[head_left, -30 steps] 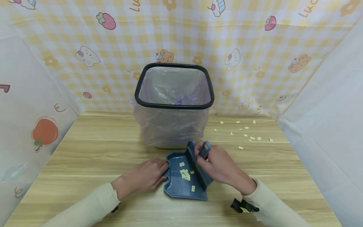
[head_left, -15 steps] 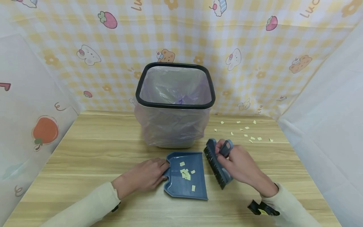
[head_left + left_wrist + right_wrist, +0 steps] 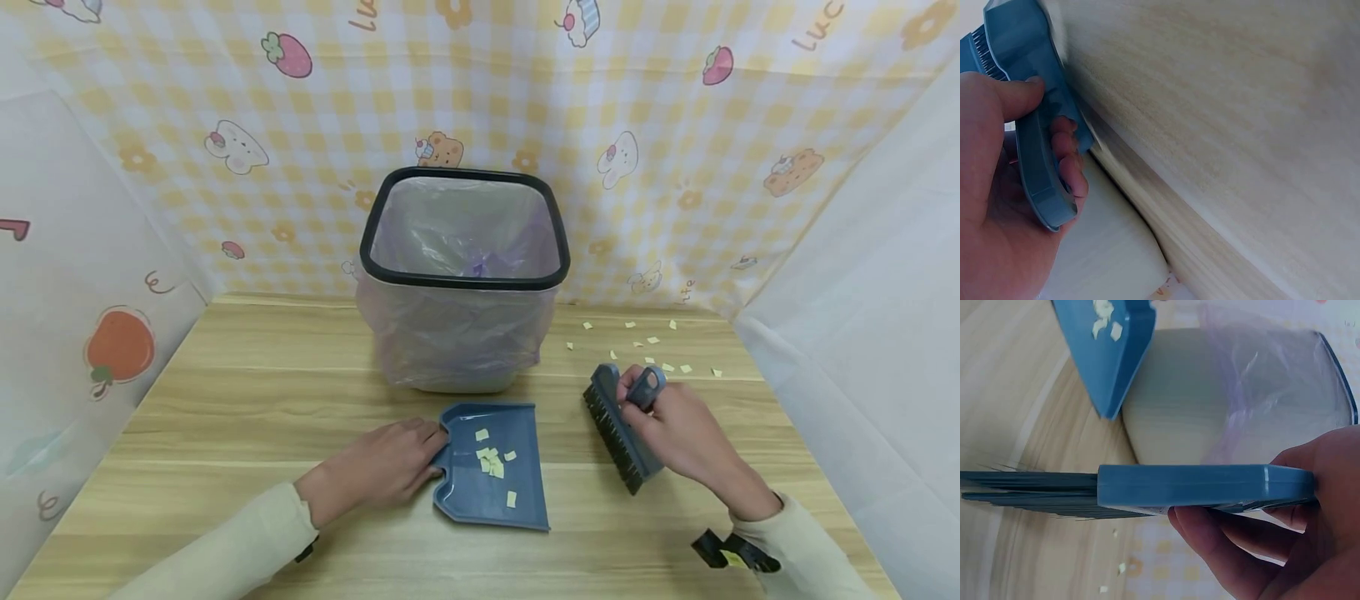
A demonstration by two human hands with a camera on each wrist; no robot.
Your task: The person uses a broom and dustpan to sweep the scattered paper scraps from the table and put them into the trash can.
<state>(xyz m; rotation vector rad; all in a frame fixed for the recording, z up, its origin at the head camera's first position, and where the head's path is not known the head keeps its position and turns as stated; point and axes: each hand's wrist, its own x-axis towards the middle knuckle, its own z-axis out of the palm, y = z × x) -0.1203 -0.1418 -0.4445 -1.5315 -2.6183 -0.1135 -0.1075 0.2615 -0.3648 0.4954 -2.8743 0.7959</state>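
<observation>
A blue dustpan (image 3: 472, 492) lies on the table with several pale yellow paper scraps (image 3: 491, 462) on it. My left hand (image 3: 378, 467) grips its handle at the left side; in the left wrist view the thumb and fingers wrap round that handle (image 3: 1041, 169). To the right of the pan, my right hand (image 3: 678, 429) holds a blue hand brush (image 3: 626, 425) by its handle, bristles facing left and down. In the right wrist view the brush (image 3: 1204, 485) stands apart from the dustpan (image 3: 1116, 369). Whether its bristles touch the table is hard to tell.
A bin (image 3: 461, 333) with a black rim and a translucent purplish liner stands behind the dustpan. Several more paper scraps (image 3: 652, 340) are scattered on the table (image 3: 262, 375) at the back right. Patterned cloth (image 3: 322, 167) hangs behind, with white sheets at both sides.
The brush in my right hand has moved off the dustpan to the right, now beside the scattered scraps. The left hand and the dustpan have stayed in place.
</observation>
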